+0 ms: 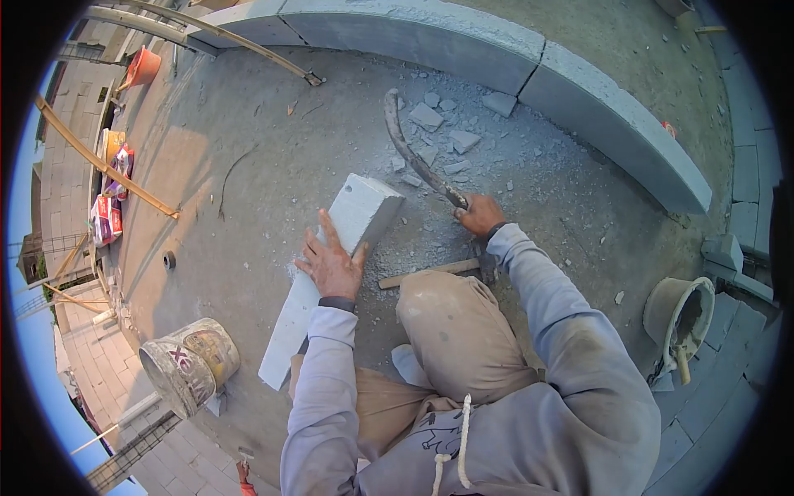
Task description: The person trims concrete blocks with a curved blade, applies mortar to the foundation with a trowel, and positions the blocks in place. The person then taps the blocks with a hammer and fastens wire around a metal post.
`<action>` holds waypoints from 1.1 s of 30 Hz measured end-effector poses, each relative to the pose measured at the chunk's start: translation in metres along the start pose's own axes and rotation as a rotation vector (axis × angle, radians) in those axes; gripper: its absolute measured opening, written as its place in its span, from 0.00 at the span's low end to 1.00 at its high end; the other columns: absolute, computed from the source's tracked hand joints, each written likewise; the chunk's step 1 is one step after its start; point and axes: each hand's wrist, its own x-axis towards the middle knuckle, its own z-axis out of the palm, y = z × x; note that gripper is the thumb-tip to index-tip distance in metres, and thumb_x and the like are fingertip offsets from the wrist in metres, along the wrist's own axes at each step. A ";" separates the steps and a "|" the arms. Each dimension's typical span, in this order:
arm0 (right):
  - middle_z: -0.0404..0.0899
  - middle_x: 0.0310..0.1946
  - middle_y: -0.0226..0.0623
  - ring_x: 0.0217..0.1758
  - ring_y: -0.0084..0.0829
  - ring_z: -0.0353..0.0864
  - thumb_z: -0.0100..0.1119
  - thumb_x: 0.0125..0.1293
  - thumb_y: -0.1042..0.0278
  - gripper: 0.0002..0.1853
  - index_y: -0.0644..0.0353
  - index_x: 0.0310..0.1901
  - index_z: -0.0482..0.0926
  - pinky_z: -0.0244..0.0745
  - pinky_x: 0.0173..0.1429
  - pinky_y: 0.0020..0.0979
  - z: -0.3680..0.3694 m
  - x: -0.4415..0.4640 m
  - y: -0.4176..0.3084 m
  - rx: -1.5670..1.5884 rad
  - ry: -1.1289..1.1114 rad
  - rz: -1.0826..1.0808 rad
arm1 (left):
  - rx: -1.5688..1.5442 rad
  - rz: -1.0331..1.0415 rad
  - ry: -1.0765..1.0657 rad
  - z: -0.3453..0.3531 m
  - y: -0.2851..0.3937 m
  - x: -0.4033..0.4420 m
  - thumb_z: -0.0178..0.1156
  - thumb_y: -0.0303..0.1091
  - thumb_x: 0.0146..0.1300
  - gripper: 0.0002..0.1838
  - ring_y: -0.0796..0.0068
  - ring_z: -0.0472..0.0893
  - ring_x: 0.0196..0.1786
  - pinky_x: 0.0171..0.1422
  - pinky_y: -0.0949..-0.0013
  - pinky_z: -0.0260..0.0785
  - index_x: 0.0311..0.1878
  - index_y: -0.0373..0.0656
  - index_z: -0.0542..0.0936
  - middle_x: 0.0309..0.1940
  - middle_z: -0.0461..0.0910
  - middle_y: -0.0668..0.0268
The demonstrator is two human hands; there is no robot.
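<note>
I remotely logged left hand (334, 269), fingers spread, on block (295, 326) inward from left edge of floor (273, 149); right hand (480, 216), fingers around curved bar (407, 152).

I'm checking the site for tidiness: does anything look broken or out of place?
Yes: jagged chunks and pale grit lie scattered on the floor by the curved wall, odd beside its clean edges.

part of the pale concrete block (368, 198) covered by the left grip (335, 269), near end of the curved tool (416, 163) swallowed in the right grip (480, 217), co-worker's red sleeve (247, 489) cut off by the bottom edge, print on the bags (106, 221) too small to read from here
</note>
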 end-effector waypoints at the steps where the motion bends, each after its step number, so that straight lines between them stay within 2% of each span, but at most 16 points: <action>1: 0.83 0.39 0.55 0.47 0.55 0.81 0.63 0.58 0.54 0.18 0.59 0.43 0.82 0.75 0.52 0.49 -0.005 -0.004 0.015 -0.022 0.010 0.034 | 0.000 0.000 -0.002 0.000 0.000 0.000 0.70 0.53 0.55 0.59 0.38 0.56 0.73 0.70 0.25 0.41 0.79 0.58 0.39 0.69 0.55 0.37; 3: 0.83 0.40 0.54 0.45 0.55 0.81 0.63 0.60 0.54 0.18 0.62 0.42 0.80 0.75 0.49 0.47 -0.014 -0.014 0.045 -0.084 0.030 0.101 | -0.015 -0.006 -0.003 0.000 0.000 0.000 0.70 0.53 0.55 0.59 0.39 0.55 0.73 0.70 0.25 0.41 0.79 0.58 0.39 0.70 0.54 0.37; 6: 0.82 0.41 0.53 0.45 0.55 0.81 0.63 0.60 0.55 0.18 0.61 0.43 0.78 0.75 0.51 0.48 -0.037 -0.052 0.041 -0.316 0.166 0.183 | -0.013 -0.016 -0.021 0.001 -0.001 0.002 0.70 0.53 0.55 0.59 0.39 0.54 0.74 0.71 0.24 0.40 0.79 0.59 0.39 0.71 0.52 0.37; 11: 0.78 0.48 0.53 0.52 0.53 0.78 0.63 0.60 0.59 0.19 0.61 0.49 0.75 0.73 0.55 0.46 -0.038 -0.131 0.031 -0.177 0.337 0.282 | -0.042 0.007 -0.045 -0.008 -0.003 0.000 0.70 0.53 0.55 0.58 0.41 0.49 0.77 0.72 0.25 0.37 0.79 0.58 0.41 0.73 0.49 0.39; 14: 0.77 0.50 0.55 0.55 0.53 0.77 0.62 0.61 0.56 0.22 0.63 0.51 0.75 0.72 0.59 0.46 -0.041 -0.202 0.006 -0.124 0.175 0.472 | -0.069 0.039 -0.076 -0.022 -0.011 -0.014 0.68 0.53 0.57 0.56 0.50 0.47 0.79 0.73 0.25 0.36 0.79 0.57 0.41 0.76 0.46 0.47; 18: 0.78 0.51 0.58 0.57 0.54 0.77 0.60 0.61 0.54 0.24 0.65 0.52 0.76 0.71 0.62 0.46 -0.048 -0.316 -0.007 -0.055 0.115 0.712 | -0.051 0.096 -0.148 -0.055 -0.020 -0.064 0.67 0.53 0.58 0.55 0.55 0.48 0.79 0.74 0.27 0.37 0.79 0.52 0.42 0.76 0.49 0.50; 19: 0.79 0.50 0.59 0.57 0.54 0.77 0.60 0.61 0.55 0.24 0.66 0.52 0.77 0.71 0.62 0.46 -0.050 -0.349 -0.004 -0.037 0.126 0.764 | -0.055 0.127 -0.243 -0.068 -0.020 -0.079 0.67 0.53 0.58 0.54 0.56 0.48 0.79 0.74 0.27 0.37 0.79 0.51 0.44 0.76 0.50 0.51; 21: 0.77 0.55 0.56 0.63 0.50 0.74 0.59 0.61 0.55 0.26 0.65 0.56 0.75 0.68 0.68 0.44 -0.080 -0.405 -0.024 0.047 -0.063 0.981 | -0.025 0.176 -0.431 -0.098 -0.016 -0.110 0.67 0.52 0.58 0.51 0.57 0.51 0.79 0.75 0.29 0.38 0.78 0.50 0.49 0.75 0.54 0.53; 24: 0.81 0.50 0.54 0.57 0.52 0.78 0.58 0.61 0.52 0.25 0.65 0.52 0.78 0.72 0.63 0.44 -0.095 -0.489 -0.035 -0.013 -0.019 1.076 | -0.002 0.241 -0.712 -0.128 -0.008 -0.148 0.66 0.54 0.58 0.45 0.59 0.56 0.77 0.76 0.32 0.41 0.74 0.47 0.59 0.73 0.59 0.57; 27: 0.82 0.48 0.53 0.53 0.53 0.80 0.58 0.61 0.50 0.24 0.63 0.48 0.80 0.75 0.59 0.44 -0.134 -0.538 -0.046 0.044 0.020 1.124 | 0.066 0.334 -0.886 -0.153 0.013 -0.162 0.65 0.55 0.58 0.42 0.58 0.59 0.76 0.76 0.36 0.45 0.71 0.45 0.65 0.72 0.62 0.57; 33: 0.82 0.46 0.52 0.51 0.52 0.81 0.62 0.60 0.52 0.20 0.61 0.46 0.80 0.75 0.56 0.46 -0.216 -0.569 -0.023 0.229 0.292 1.170 | 0.190 0.490 -0.767 -0.191 0.105 -0.129 0.65 0.55 0.58 0.38 0.54 0.67 0.71 0.74 0.43 0.54 0.67 0.41 0.70 0.67 0.69 0.52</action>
